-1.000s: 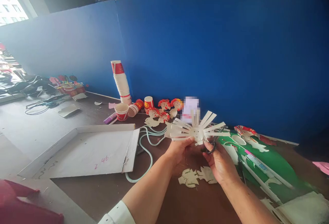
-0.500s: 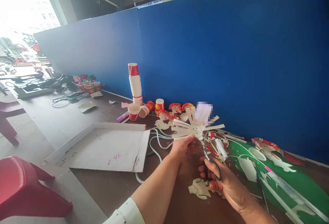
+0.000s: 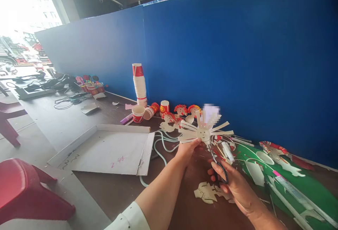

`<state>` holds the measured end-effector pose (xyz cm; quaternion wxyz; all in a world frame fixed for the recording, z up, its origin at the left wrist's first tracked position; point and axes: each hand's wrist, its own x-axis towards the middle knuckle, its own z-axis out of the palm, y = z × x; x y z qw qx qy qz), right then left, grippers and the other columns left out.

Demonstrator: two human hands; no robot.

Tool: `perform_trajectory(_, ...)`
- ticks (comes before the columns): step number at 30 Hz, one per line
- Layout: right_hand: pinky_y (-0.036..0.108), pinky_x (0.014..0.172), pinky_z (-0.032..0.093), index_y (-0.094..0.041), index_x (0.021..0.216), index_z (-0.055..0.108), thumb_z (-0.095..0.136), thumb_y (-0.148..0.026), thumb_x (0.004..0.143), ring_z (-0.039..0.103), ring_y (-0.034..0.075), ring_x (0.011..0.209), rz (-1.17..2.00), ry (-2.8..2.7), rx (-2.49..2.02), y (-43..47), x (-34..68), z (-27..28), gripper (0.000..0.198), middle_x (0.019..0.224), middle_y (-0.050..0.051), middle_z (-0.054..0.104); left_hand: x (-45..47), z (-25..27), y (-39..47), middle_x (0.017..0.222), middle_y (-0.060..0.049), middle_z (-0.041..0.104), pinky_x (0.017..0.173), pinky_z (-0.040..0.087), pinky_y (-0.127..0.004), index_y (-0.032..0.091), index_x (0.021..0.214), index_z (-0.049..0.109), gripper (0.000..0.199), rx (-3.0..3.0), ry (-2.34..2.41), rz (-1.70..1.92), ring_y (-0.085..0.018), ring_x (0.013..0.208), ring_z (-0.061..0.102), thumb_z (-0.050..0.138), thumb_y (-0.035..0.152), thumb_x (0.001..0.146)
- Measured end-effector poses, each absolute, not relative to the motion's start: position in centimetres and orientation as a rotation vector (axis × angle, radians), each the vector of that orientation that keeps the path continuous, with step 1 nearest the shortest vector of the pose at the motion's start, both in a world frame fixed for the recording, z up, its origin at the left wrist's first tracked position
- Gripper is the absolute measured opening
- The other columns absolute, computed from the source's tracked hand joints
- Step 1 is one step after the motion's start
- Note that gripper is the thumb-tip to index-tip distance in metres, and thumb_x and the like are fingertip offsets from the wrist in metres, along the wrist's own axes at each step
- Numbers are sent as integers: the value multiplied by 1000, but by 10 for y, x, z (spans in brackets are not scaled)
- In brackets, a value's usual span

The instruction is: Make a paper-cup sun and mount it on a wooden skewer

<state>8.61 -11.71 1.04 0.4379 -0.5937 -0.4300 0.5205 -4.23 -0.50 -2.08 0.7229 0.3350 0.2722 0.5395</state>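
Observation:
My left hand (image 3: 190,148) pinches a paper cup cut into splayed strips (image 3: 203,134), with a small face drawn on its round centre. In my right hand (image 3: 229,179) is a pair of scissors (image 3: 214,158), my fingers through the dark handles. The blades point up at the lower edge of the cut cup, by its strips; how far apart they are is hard to make out. Below my right hand lies a pale paper cutout with drawn marks (image 3: 207,192), partly hidden by the fingers.
Paper figures with red fringes (image 3: 168,117) and a tall cup stack (image 3: 139,85) stand along the blue partition (image 3: 224,47). A white box lid (image 3: 105,152) lies left of my arm. Markers (image 3: 298,191) and scraps cover a green sheet (image 3: 311,191). A red stool (image 3: 23,191) stands lower left.
The cut cup has shifted slightly right in view, along with my left hand. The scissors stay near its lower edge, and more of the cutout beneath my right hand shows.

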Motion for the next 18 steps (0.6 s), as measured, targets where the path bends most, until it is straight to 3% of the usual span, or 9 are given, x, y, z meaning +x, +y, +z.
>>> perform_trajectory(6,18,40,24,-20,106,60,63,-53,75,54,14,65,1313,-1047,-1501,-116,87,11,46,77,4,64,-41,-22,-4,87,-10,69,61,51,-25,10,89,69,42,721,630,1180,-16,71,64,82,34,57)
perform_trajectory(12,19,40,24,-20,102,63,66,-58,68,53,13,61,1240,-1012,-1516,-118,82,16,51,73,4,65,-41,-23,-5,82,-10,69,63,53,-26,10,88,68,41,708,626,1141,-17,70,65,81,35,59)
perform_trajectory(18,21,45,33,-19,100,65,66,-63,64,54,14,60,1194,-1051,-1551,-117,82,15,57,70,3,64,-41,-19,-6,84,-11,69,61,54,-25,9,88,68,36,694,645,1171,-17,70,66,79,32,62)
